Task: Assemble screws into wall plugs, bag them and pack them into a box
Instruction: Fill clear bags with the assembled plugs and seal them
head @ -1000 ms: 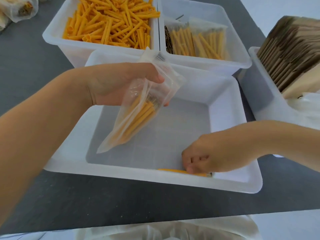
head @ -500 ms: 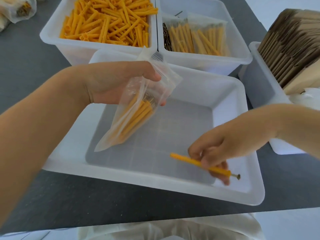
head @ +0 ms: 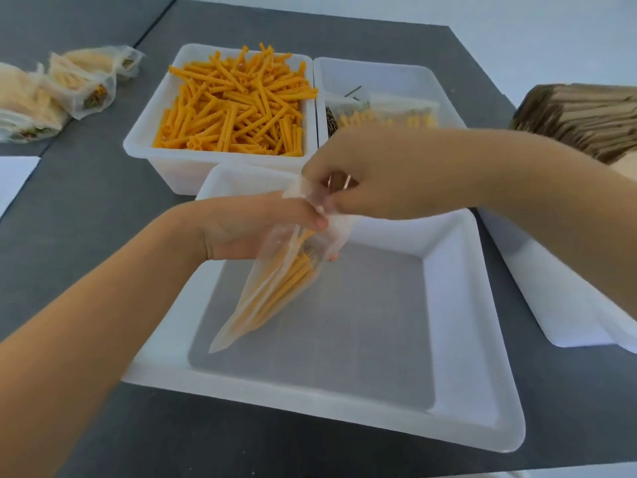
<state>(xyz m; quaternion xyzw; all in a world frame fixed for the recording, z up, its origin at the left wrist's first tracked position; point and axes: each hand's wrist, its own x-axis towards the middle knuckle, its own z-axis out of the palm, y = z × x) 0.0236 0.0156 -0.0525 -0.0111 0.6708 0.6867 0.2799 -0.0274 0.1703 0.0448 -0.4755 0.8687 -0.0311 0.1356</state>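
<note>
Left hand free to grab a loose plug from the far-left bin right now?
Probably not: the left hand is gripping the bag of plugs. The bin is open-topped with nothing over it, so only the occupied hand stands in the way.

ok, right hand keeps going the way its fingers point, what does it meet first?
The right hand points left and slightly down at the plastic bag mouth, which its fingertips seemingly already pinch. Just beyond is the left hand, though depth is unclear.

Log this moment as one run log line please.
stage: bagging | left hand: holds bag | right hand: at bag mouth | front tray: empty
</note>
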